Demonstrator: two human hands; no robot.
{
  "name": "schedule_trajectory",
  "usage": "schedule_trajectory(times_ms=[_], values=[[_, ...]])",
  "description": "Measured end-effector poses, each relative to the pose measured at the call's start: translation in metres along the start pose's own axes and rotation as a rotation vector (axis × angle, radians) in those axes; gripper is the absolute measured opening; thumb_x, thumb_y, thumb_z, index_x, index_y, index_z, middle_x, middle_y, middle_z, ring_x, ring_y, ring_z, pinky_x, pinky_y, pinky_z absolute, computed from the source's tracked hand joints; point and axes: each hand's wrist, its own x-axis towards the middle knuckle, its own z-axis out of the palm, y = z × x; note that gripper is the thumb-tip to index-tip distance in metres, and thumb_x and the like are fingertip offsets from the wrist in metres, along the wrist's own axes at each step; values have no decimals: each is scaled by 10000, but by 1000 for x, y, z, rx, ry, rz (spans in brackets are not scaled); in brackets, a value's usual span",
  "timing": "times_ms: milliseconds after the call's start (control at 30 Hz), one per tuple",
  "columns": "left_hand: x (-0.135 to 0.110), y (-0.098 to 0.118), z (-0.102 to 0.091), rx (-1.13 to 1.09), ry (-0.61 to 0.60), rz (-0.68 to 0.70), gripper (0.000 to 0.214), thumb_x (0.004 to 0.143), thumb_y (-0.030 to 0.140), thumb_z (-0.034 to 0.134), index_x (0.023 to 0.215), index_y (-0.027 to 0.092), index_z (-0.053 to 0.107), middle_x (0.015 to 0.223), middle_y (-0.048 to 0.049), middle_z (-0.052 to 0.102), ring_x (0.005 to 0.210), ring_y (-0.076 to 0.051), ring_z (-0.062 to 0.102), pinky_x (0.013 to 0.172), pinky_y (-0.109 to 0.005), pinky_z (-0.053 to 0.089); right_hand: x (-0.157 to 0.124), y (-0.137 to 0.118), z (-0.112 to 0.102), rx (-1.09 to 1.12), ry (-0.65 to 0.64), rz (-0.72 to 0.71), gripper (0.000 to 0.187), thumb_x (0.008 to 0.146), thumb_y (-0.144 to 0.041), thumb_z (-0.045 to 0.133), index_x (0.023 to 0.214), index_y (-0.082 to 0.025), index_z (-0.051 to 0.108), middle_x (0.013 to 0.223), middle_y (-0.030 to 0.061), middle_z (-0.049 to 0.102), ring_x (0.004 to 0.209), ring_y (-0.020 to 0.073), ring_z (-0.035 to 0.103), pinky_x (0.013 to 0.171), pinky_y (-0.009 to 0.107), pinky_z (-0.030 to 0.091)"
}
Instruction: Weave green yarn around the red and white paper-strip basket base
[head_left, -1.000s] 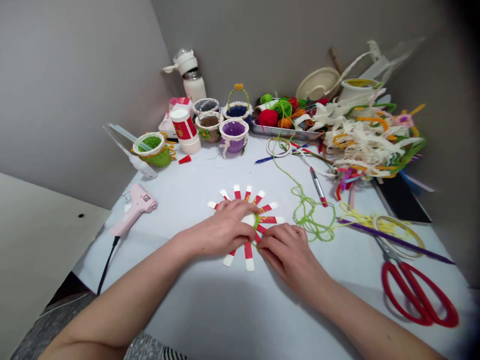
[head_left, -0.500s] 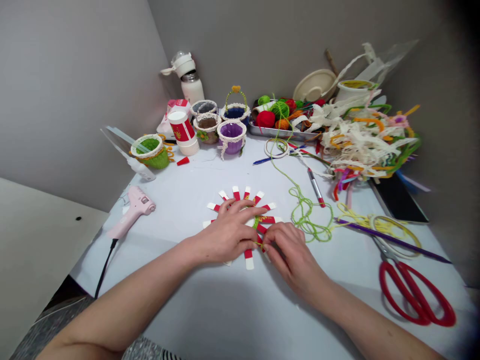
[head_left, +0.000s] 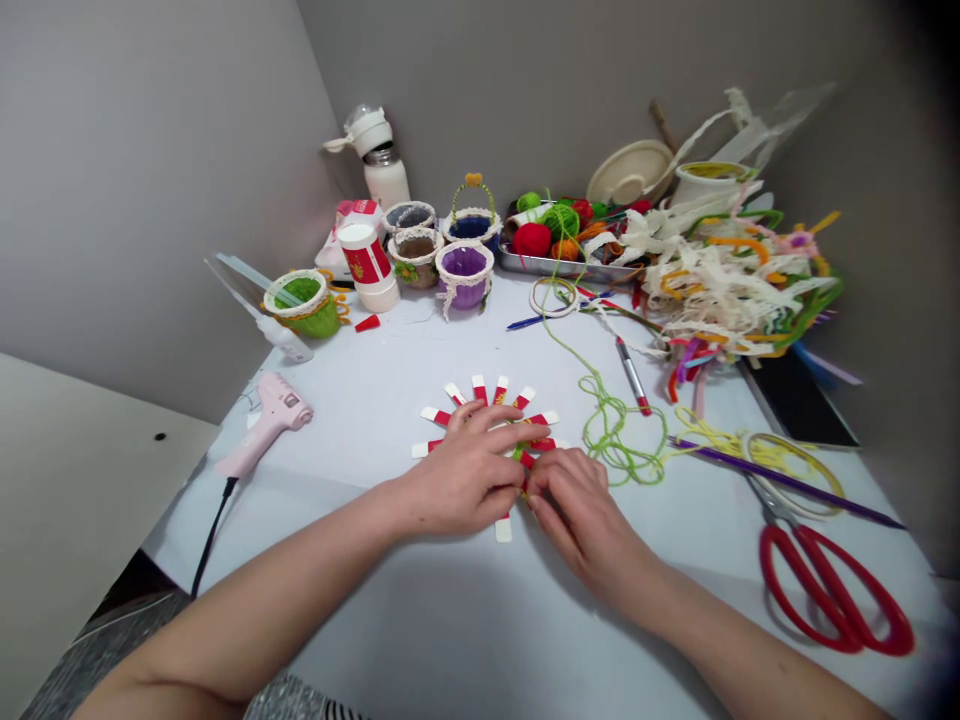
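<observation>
A paper cup cut into strips (head_left: 501, 393) lies splayed on the table like a flower, its strips red near the middle and white at the tips. My left hand (head_left: 466, 470) rests over its centre, index and other fingers reaching across it, thumb and a bent finger closed at its near right edge. Close beside, my right hand (head_left: 574, 505) has thumb and forefinger pinched at a strip, on what appears to be green yarn (head_left: 616, 437). That yarn lies in a loose tangle to the right; a bit of green shows around the cup's base. The fingers hide most of the centre.
A pink glue gun (head_left: 266, 425) lies left, its cord running off the edge. Red-handled scissors (head_left: 825, 590) and a purple stick (head_left: 780, 480) lie right. Small decorated baskets (head_left: 466, 278), a tray of yarn balls (head_left: 577, 268) and a heap of trimmings (head_left: 720, 290) stand behind.
The cut cup has shifted and turned slightly to the right under my left hand. The left thumb and fingers have moved closer to my right hand, which stays nearly in place.
</observation>
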Motion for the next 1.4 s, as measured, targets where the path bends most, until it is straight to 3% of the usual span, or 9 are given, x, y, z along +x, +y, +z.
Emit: schedule_trajectory(times_ms=[433,700,1133,1400], values=[[2,-2,6,19,-3,-6,187,892,108,609,836,214,753,1547,-7,617,1454,-354,477,1217,-664,268,-1,0,-9,79,-92,-39,154,1074,-138,437,977,-254,460,941,25,597,930,209,541,830,366,428],[1,0,4,-19,-7,-43,153,922,161,646,870,243,765,1599,-10,561,1493,-341,456,1225,-641,270,-2,10,-16,118,47,63,199,1078,-151,376,919,-253,438,911,21,579,883,212,532,818,383,393],[-1,-4,6,-7,31,-35,150,931,197,636,867,237,766,1610,-13,548,1484,-349,449,1195,-626,289,-3,12,-2,-32,51,76,51,1043,-211,575,1042,-247,611,982,31,687,964,226,582,837,398,351],[-1,-4,7,4,44,-30,138,918,180,633,855,225,748,1592,-22,568,1479,-349,454,1176,-616,307,-2,12,1,-27,16,70,150,1075,-157,499,947,-235,507,920,8,620,923,209,547,840,386,328]])
